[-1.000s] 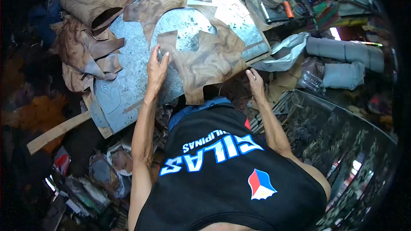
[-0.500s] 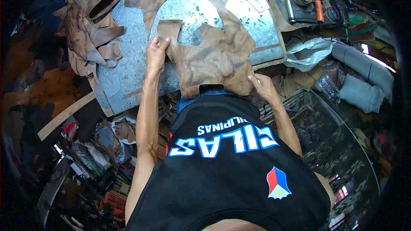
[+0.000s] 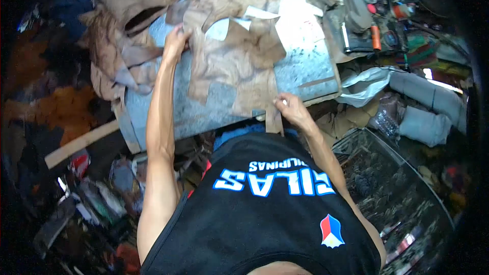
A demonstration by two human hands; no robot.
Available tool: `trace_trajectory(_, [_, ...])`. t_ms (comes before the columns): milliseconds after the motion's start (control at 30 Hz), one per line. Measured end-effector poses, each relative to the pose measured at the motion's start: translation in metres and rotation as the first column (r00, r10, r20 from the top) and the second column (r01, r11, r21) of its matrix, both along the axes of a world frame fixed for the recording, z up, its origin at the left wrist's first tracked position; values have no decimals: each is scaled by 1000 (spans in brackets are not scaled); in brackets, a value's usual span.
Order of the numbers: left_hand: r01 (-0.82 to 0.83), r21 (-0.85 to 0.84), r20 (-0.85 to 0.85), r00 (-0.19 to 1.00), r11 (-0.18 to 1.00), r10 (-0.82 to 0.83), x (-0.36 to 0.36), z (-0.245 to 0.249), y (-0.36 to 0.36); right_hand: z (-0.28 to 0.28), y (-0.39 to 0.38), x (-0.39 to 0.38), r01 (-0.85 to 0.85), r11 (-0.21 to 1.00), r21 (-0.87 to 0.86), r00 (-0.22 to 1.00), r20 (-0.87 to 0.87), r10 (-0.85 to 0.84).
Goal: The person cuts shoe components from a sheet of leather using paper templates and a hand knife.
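Note:
A brown leather sheet [image 3: 229, 66] with cut-out edges lies over the metal-topped table [image 3: 305, 71], and one strip of it hangs past the front edge. At its upper left edge my left hand [image 3: 177, 40] is closed on the leather. My right hand [image 3: 291, 107] is closed on the leather's lower right edge, near the table's front. Behind the sheet lies more brown leather with a curved cut-out, partly covered. White paper pieces [image 3: 262, 12] rest near the sheet's upper right.
Rolled leather [image 3: 137, 0] and scraps pile up at the table's left. An orange tool [image 3: 376, 37] and dark pads lie at the back right. A white plastic bag [image 3: 364, 86] and grey bundles [image 3: 425, 125] are to the right.
The leather sheet has shifted and folded, its lower left part now farther from my body. My left hand has moved slightly away and left, my right hand slightly left. The view has shifted.

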State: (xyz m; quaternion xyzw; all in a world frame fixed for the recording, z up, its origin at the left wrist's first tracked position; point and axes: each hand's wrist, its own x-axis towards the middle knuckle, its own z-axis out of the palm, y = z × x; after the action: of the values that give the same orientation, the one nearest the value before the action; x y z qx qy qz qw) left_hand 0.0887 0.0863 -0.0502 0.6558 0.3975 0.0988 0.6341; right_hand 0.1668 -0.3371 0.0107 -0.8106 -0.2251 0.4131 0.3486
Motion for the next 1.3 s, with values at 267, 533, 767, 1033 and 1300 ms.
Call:
trace_trajectory(267, [297,-371,-10,946,880,-324,-33,36,-38,24,-61,-5,63,987,-149,923,-367,-115])
trace_trajectory(533, [591,206,-228,804,780,-549,-7,51,-49,32,-85,-46,253,944,-213,945,-157,-288])
trace_trajectory(767, [510,476,-146,849,717,-507,23,25,-53,47,-85,-24,430,823,-371,857,454,-243])
trace_trajectory(1033, [520,464,-330,853,718,-404,1,39,-35,19,-81,91,467,877,113,721,526,-452])
trace_trajectory(1300, [320,708,-14,898,630,-441,36,50,-184,-35,-2,267,293,939,-181,646,761,-55])
